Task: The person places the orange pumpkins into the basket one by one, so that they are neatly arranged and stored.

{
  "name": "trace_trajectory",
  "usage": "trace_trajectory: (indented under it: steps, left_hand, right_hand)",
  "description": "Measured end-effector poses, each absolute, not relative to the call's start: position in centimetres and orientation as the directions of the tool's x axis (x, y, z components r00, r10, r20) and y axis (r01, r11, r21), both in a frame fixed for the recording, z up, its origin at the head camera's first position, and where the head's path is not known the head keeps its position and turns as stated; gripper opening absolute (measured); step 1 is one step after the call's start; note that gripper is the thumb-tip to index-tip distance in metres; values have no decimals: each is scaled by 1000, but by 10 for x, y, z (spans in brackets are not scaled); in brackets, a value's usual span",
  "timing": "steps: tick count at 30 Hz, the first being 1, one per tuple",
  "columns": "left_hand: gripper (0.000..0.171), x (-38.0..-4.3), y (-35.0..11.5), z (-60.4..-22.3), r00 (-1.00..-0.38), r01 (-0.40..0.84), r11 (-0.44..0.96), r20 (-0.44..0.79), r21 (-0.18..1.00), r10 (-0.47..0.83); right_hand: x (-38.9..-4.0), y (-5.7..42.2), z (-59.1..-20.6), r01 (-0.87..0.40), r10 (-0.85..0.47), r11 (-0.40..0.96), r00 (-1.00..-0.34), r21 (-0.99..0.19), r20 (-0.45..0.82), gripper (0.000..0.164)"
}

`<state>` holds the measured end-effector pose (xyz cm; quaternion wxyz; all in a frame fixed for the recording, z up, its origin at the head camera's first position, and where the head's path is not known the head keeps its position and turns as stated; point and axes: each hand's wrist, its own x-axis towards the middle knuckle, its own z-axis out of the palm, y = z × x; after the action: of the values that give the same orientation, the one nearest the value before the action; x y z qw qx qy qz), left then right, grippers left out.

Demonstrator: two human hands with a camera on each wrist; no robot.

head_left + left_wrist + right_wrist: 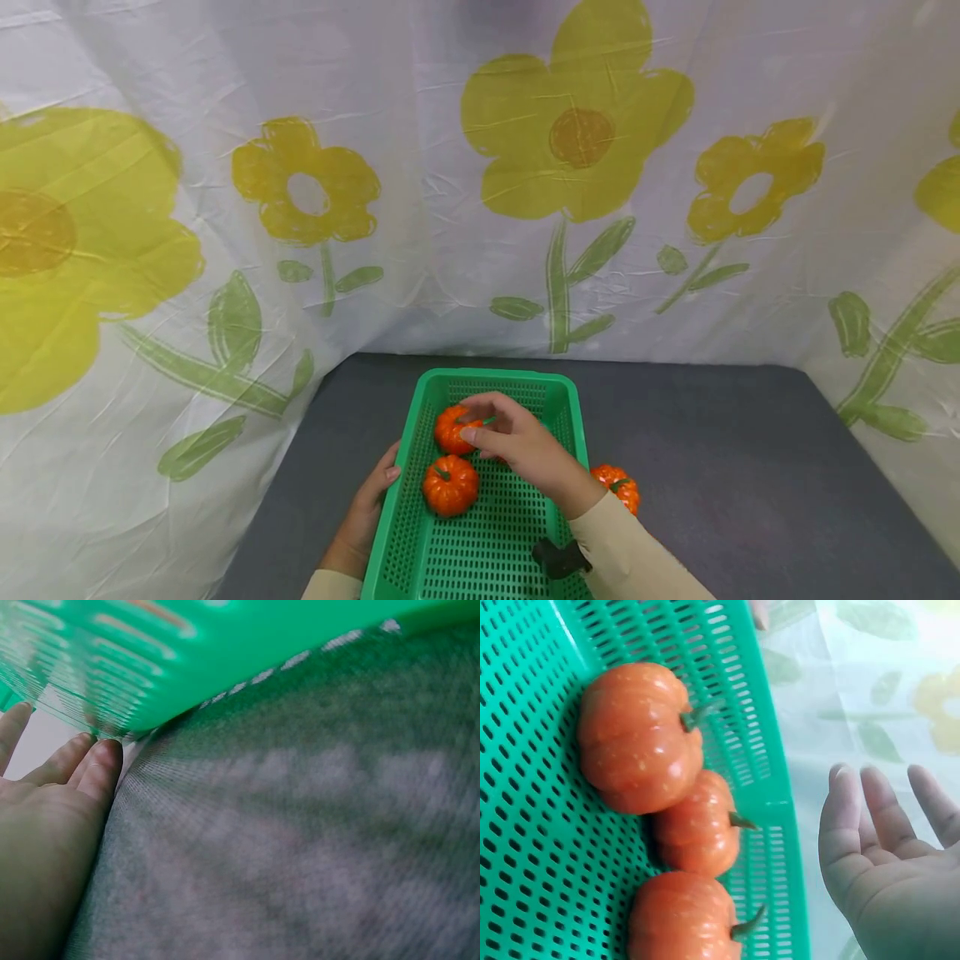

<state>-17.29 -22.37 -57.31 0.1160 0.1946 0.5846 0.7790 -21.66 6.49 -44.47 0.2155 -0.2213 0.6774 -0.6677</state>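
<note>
A green perforated plastic basket (491, 575) stands in front of me. Inside it, small orange toy-like pumpkins with green stems lie by the left wall: a far pumpkin (450, 433), a near pumpkin (450, 486), and a third mostly hidden behind my right hand. The right wrist view shows a large-looking pumpkin (641, 739), a middle pumpkin (697, 825) and a lower pumpkin (682, 919). My right hand (517, 442) hovers over them, fingers apart and holding nothing. Against the basket's left outer side, my left hand (367, 504) rests with fairly straight fingers (101, 769).
Another orange pumpkin (618, 487) lies on the dark grey table (750, 492), right of the basket and partly behind my right forearm. A black device (558, 557) is on my right wrist. A white curtain (435, 208) with yellow flowers hangs around the table.
</note>
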Motion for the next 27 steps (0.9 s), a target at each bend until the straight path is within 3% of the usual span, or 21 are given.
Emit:
trace_trajectory:
  steps: [4,15,27]
  left_hand:
    - [68,-173,-225,-574,-888,14,-303,151,953,434]
    - [66,-163,-217,-574,-946,9,-322,112,947,303]
    - [67,-163,-219,-573,-931,-12,-326,108,945,347]
  right_hand:
    - [-216,73,-438,-19,-569,15,-822,-1000,7,48]
    - [-208,96,-425,-80,-554,11,-830,-997,61,47]
    - [-193,128,-414,-140,-528,39,-844,-989,98,45]
